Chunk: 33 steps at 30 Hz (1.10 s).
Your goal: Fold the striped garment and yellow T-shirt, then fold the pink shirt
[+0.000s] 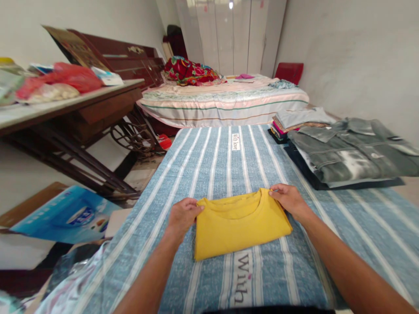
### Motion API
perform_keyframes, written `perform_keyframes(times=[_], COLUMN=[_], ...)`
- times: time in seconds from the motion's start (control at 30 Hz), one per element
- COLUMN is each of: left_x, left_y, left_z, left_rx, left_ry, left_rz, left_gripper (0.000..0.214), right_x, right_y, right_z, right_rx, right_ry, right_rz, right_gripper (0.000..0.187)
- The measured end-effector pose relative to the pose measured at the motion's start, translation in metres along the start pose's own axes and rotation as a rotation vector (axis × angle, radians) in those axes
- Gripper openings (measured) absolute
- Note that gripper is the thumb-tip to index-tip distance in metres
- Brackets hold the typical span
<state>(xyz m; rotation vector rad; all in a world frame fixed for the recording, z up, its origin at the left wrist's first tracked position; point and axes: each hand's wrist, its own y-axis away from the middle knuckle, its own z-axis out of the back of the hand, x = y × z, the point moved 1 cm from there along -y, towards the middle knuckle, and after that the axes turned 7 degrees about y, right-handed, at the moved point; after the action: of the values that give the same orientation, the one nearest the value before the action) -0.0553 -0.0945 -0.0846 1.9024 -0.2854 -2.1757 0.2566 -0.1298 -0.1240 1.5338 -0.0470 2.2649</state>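
Observation:
A yellow T-shirt [238,231], folded into a flat rectangle with its round neckline on the far side, lies on the blue-and-white striped cover [216,161]. My left hand [185,216] pinches the shirt's far left corner between thumb and fingers. At the far right corner, beside the collar, my right hand [290,199] pinches the fabric the same way. The near edge of the shirt rests on the cover, a little tilted.
To the right lie a stack with a grey-green denim jacket [356,148] on top and a smaller folded clothes pile [301,117]. A sewing-machine table [111,96] and a blue box [68,216] stand left. Behind is another bed [225,104].

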Motion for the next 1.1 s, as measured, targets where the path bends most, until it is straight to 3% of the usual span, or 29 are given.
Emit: perform_keyframes(times=[0.2, 0.5, 0.7, 0.83, 0.93, 1.03, 1.1], left_x=[0.010, 0.019, 0.020, 0.019, 0.023, 0.031, 0.036], left_y=[-0.017, -0.023, -0.017, -0.005, 0.009, 0.023, 0.028], left_z=[0.005, 0.008, 0.005, 0.008, 0.008, 0.006, 0.004], left_rx=[0.025, -0.110, -0.162, -0.233, -0.239, -0.220, -0.211], left_ry=[-0.067, -0.353, -0.650, -0.664, -0.646, -0.609, -0.578], left_rz=[-0.110, -0.301, -0.377, -0.445, -0.436, -0.420, -0.401], left_gripper=[0.033, 0.032, 0.033, 0.034, 0.030, 0.027, 0.027], right_x=[-0.006, -0.012, -0.009, -0.017, -0.026, -0.032, -0.033], right_y=[-0.005, -0.001, 0.025, 0.058, 0.080, 0.093, 0.096], right_z=[0.000, 0.002, 0.011, 0.026, 0.030, 0.023, 0.015], right_rx=[-0.069, -0.155, -0.240, -0.302, -0.171, -0.003, 0.020], right_ry=[0.078, 0.254, 0.492, 0.560, 0.500, 0.282, 0.154], right_rz=[0.049, 0.109, 0.226, 0.172, 0.063, -0.087, -0.150], right_gripper=[0.026, 0.028, 0.029, 0.026, 0.029, 0.030, 0.030])
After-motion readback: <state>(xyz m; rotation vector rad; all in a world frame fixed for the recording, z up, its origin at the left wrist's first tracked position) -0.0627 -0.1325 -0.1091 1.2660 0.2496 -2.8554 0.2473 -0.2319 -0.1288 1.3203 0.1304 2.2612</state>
